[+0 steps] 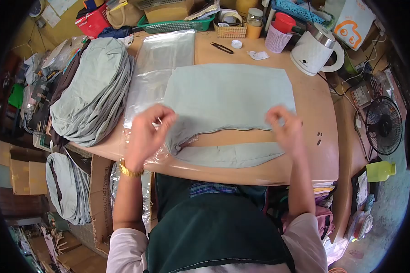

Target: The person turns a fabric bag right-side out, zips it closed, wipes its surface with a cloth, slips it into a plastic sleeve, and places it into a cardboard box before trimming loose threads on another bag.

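A pale grey-green cloth piece (228, 95) lies spread on the table, looking like a bag or cover. Along its near side a long curved strip (234, 154) of the same cloth bends round from the left, with bare tabletop between strip and body. My left hand (149, 129) is at the left edge of the cloth, thumb and fingertips pinched together. Over the right edge is my right hand (286, 129), its fingers curled in and slightly blurred. Whether either pinch has fabric in it is hidden.
Left of the cloth lie clear plastic sheets (161, 54) and a thick stack of similar cloth pieces (93, 86). Thread snips (222, 48), a white lid (236, 44), and a white kettle (312, 50) are towards the back. A black fan (384, 125) stands at right.
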Action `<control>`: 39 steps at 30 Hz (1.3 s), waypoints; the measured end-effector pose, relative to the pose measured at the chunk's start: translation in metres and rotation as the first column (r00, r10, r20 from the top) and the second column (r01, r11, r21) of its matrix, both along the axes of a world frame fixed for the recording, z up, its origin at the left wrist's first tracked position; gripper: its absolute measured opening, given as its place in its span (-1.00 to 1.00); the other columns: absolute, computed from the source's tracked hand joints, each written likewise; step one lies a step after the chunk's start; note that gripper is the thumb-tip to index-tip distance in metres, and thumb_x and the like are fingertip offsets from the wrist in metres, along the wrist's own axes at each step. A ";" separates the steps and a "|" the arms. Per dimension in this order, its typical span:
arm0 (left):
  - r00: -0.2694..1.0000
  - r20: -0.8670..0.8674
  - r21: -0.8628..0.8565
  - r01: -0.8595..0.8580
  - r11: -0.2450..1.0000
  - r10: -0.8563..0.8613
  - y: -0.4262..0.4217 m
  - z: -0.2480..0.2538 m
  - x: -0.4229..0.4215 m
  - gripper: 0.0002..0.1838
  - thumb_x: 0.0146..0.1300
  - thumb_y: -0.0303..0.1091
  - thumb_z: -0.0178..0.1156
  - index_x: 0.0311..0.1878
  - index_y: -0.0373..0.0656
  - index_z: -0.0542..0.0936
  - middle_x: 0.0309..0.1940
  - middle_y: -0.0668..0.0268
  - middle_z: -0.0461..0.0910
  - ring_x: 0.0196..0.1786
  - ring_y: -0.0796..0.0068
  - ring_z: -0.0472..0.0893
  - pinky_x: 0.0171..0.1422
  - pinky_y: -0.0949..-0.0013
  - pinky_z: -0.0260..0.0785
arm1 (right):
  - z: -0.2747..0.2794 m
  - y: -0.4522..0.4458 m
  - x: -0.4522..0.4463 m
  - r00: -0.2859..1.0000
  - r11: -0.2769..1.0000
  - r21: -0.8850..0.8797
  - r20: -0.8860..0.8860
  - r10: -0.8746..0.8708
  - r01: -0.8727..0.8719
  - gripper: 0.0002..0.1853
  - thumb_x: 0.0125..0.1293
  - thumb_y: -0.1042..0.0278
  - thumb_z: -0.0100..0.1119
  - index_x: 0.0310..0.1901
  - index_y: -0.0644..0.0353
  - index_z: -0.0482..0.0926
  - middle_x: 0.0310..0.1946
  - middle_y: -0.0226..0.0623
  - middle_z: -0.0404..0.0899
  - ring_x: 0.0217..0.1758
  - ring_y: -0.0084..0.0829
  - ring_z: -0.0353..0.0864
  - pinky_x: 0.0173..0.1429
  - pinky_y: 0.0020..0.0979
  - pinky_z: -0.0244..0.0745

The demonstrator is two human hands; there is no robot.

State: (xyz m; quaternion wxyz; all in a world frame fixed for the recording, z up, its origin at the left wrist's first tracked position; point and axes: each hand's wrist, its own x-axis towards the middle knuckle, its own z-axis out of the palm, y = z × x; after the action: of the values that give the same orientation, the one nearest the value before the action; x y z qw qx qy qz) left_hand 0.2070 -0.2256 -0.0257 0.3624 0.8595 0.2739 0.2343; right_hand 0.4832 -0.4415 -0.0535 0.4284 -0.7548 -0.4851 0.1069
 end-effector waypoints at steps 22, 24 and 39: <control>0.779 0.277 -0.783 0.522 0.337 -0.562 -0.111 -0.093 -0.006 -0.60 0.48 -0.15 0.06 0.16 -0.28 0.49 0.15 0.18 0.53 0.16 0.53 0.52 0.25 0.39 0.40 | -0.013 -0.016 -0.063 0.950 0.960 0.279 0.304 -0.076 -0.012 -0.85 0.33 0.47 0.13 -0.42 0.21 0.47 -0.57 -0.32 0.43 -0.47 -0.30 0.41 0.22 -0.14 0.22; 0.781 0.624 -0.775 0.623 0.103 -0.025 -0.108 -0.105 0.019 -0.55 0.49 -0.20 0.03 0.30 -0.28 0.35 0.21 0.20 0.49 0.29 0.43 0.46 0.41 0.30 0.34 | -0.005 -0.015 -0.068 0.956 0.954 0.297 0.289 -0.049 -0.041 -0.87 0.33 0.48 0.13 -0.41 0.20 0.47 -0.59 -0.32 0.41 -0.49 -0.30 0.40 0.23 -0.14 0.23; 0.741 0.596 -0.797 0.595 0.109 0.309 -0.103 -0.074 0.040 -0.64 0.52 -0.23 -0.02 0.21 -0.28 0.44 0.19 0.19 0.54 0.19 0.45 0.56 0.31 0.30 0.45 | 0.015 0.001 -0.099 0.875 0.989 0.149 0.477 -0.083 0.013 -0.80 0.11 0.40 0.37 -0.23 0.16 0.58 -0.26 -0.33 0.57 -0.09 -0.30 0.55 0.29 -0.07 0.20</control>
State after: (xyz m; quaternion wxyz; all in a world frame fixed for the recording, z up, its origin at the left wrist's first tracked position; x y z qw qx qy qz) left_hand 0.2467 -0.3283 -0.0995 0.9249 0.2785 0.1184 0.2303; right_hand 0.3844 -0.4401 -0.0382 0.3493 -0.7371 -0.5638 -0.1295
